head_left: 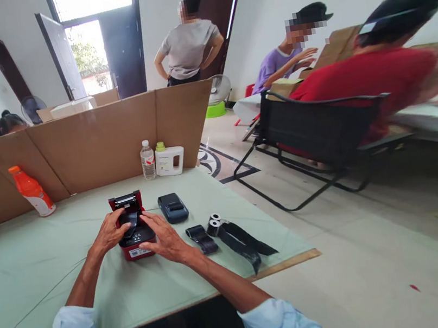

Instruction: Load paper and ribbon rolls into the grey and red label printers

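Note:
A small red-and-black label printer (139, 251) stands on the table with its lid raised. A dark strip of film (130, 225) lies across its opening. My left hand (110, 233) is at the printer's left side, its thumb and fingers closed on the strip's edge. On the other side, my right hand (166, 236) grips the printer, with the thumb along the front and the fingers at the opening. Right of the printer sits a dark handheld device (173, 208). Rolls of black film (214, 225) lie nearby, one with long loose tails (243, 242), beside another dark rolled strip (202, 239).
A cardboard partition (108, 139) edges the back of the green-covered table (76, 284). Before it stand an orange bottle (32, 190), a clear bottle (147, 161) and a white jug (169, 160). A person in red sits on a black folding chair (319, 121); other people are beyond.

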